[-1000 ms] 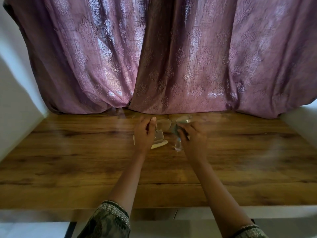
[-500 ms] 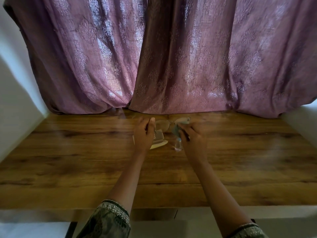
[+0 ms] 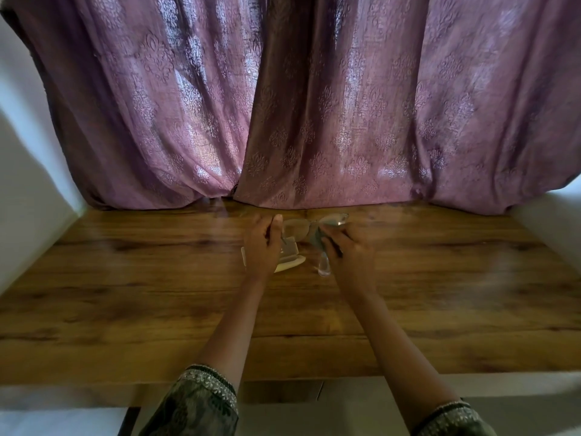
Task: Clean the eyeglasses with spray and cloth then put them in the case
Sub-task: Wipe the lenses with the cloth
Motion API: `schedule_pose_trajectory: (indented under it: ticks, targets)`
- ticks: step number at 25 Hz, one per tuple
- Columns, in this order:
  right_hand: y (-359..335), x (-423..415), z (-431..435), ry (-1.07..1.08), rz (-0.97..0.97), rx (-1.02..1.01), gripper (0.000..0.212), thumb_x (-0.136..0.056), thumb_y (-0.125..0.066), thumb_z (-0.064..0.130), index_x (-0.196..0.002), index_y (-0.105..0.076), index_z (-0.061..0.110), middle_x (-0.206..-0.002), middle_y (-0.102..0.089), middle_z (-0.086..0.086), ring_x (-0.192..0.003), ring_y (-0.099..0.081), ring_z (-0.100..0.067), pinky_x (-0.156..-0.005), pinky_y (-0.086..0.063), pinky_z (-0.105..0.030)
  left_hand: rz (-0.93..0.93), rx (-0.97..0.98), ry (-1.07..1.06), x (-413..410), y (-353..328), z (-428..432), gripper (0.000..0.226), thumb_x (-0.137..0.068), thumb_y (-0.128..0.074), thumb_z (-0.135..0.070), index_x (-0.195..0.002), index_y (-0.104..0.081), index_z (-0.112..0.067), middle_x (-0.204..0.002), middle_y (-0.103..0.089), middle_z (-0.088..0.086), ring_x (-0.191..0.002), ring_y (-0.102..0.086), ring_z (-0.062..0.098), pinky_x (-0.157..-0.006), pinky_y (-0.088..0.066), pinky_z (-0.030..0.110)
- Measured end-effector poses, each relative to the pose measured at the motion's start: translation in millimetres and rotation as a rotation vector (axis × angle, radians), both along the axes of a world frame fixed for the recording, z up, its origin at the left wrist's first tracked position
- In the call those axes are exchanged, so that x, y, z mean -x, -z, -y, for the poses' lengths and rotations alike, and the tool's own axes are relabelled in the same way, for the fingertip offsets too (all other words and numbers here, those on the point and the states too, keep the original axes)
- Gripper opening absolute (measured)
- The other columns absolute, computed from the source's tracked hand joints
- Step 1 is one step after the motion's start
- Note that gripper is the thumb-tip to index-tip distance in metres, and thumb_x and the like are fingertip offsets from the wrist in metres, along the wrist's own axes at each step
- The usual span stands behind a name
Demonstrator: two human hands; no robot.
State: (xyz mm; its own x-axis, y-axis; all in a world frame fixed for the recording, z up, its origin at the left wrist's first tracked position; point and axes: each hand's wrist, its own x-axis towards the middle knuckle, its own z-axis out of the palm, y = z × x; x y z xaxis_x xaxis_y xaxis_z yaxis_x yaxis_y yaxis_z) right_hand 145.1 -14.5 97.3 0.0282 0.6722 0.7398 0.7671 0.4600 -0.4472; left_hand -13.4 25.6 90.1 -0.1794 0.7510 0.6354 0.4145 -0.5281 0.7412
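Head view: wiping stage, eyeglasses in my hands, case not yet used

I hold the eyeglasses [image 3: 297,227] above the far middle of the table [image 3: 125,294], toward 12 o'clock from me. My left hand [image 3: 261,247] is curled and pinches the frame's left end. My right hand [image 3: 350,258] is closed round the greyish cloth [image 3: 315,240], which it presses against the right lens. The small spray bottle [image 3: 324,268] stands on the wood at about 5 o'clock of the glasses, gripped by neither hand, so I judge the spraying done and the rubbing under way. The pale case [image 3: 290,265] lies at 6 o'clock of the glasses, partly under my left hand. It looks open, though blur keeps me from being sure. Left to do, as I judge it: finish the lenses, put down the cloth, fold the arms and lay the glasses in the case
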Motion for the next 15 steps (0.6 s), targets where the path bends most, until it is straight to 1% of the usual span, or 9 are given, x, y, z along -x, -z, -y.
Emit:
schedule_pose_trajectory:
  ticks: [2,4,5,7,9,10,12,13,15]
  targets:
    - [7.5,-8.9,4.9,-0.007,-0.038,0.028,0.024,-0.08,-0.066,0.004,-0.104,-0.069,0.006,-0.089,-0.063,-0.008,-0.08,-0.058,-0.016,-0.068,-0.051,-0.027,-0.005,0.015,-0.009,2.4,1.6,-0.5,0.032,-0.091,-0.039,-0.037,-0.062,-0.042,-0.023,-0.066,-0.039,-0.012,-0.065,-0.041,0.002,-0.061,-0.031,0.01]
    - [4.2,-17.1,4.2,0.048,-0.083,0.07,0.02,-0.082,-0.065,0.006,-0.101,-0.069,0.005,-0.088,-0.062,-0.008,-0.076,-0.057,-0.014,-0.064,-0.052,-0.025,0.001,0.032,-0.015,3.2,3.0,-0.2,0.032,-0.091,-0.038,-0.038,-0.062,-0.043,-0.023,-0.066,-0.04,-0.012,-0.066,-0.042,0.001,-0.061,-0.032,0.01]
    - [-0.1,-19.3,1.3,0.086,-0.097,0.077,0.018,-0.082,-0.065,0.007,-0.099,-0.07,0.004,-0.086,-0.062,-0.008,-0.073,-0.057,-0.014,-0.06,-0.049,-0.018,0.004,0.033,-0.016,2.8,3.3,0.3,0.033,-0.09,-0.038,-0.038,-0.063,-0.044,-0.022,-0.065,-0.04,-0.013,-0.066,-0.043,0.0,-0.061,-0.033,0.009]
    - [-11.7,-18.9,-6.9,0.134,-0.117,0.062,0.017,-0.083,-0.064,0.008,-0.098,-0.07,0.003,-0.083,-0.062,-0.008,-0.07,-0.054,-0.014,-0.059,-0.036,-0.005,-0.004,0.026,-0.01,1.9,2.9,1.3,0.033,-0.091,-0.039,-0.036,-0.063,-0.046,-0.02,-0.065,-0.04,-0.013,-0.065,-0.043,-0.001,-0.061,-0.033,0.008]
    - [-19.2,-12.4,-11.4,0.103,-0.12,0.051,0.018,-0.083,-0.063,0.007,-0.099,-0.07,0.002,-0.083,-0.062,-0.01,-0.072,-0.051,-0.012,-0.061,-0.034,-0.004,-0.015,0.032,-0.003,1.3,2.5,0.9,0.032,-0.092,-0.04,-0.033,-0.064,-0.047,-0.019,-0.065,-0.041,-0.01,-0.064,-0.043,-0.001,-0.061,-0.033,0.008]
    - [-18.9,-7.4,-10.3,0.075,-0.102,0.045,0.018,-0.083,-0.063,0.006,-0.1,-0.069,0.003,-0.084,-0.062,-0.01,-0.074,-0.052,-0.013,-0.065,-0.036,-0.007,-0.015,0.035,-0.004,1.9,2.5,0.4,0.032,-0.092,-0.041,-0.032,-0.064,-0.047,-0.018,-0.065,-0.041,-0.007,-0.064,-0.043,-0.002,-0.061,-0.032,0.008]
    - [-9.9,0.7,-3.0,0.051,-0.036,0.03,0.02,-0.082,-0.065,0.006,-0.102,-0.069,0.005,-0.087,-0.063,-0.009,-0.077,-0.055,-0.014,-0.066,-0.043,-0.017,-0.014,0.034,-0.013,3.7,3.1,-0.8,0.031,-0.093,-0.041,-0.032,-0.065,-0.046,-0.018,-0.066,-0.042,-0.003,-0.063,-0.043,-0.002,-0.06,-0.032,0.008]
    - [-4.1,1.9,2.0,0.044,-0.012,0.018,0.021,-0.081,-0.066,0.006,-0.102,-0.069,0.005,-0.087,-0.064,-0.008,-0.077,-0.054,-0.012,-0.065,-0.043,-0.017,-0.013,0.039,-0.017,4.9,3.1,-0.7,0.032,-0.093,-0.042,-0.031,-0.065,-0.045,-0.018,-0.067,-0.042,-0.003,-0.063,-0.043,-0.002,-0.06,-0.032,0.008]
    - [3.7,-4.0,8.9,0.034,-0.006,0.016,0.02,-0.08,-0.067,0.005,-0.1,-0.07,0.006,-0.085,-0.064,-0.007,-0.075,-0.052,-0.008,-0.065,-0.037,-0.008,-0.009,0.051,-0.012,7.0,2.5,0.4,0.031,-0.094,-0.043,-0.026,-0.065,-0.045,-0.018,-0.067,-0.04,-0.005,-0.064,-0.042,-0.002,-0.061,-0.033,0.009]
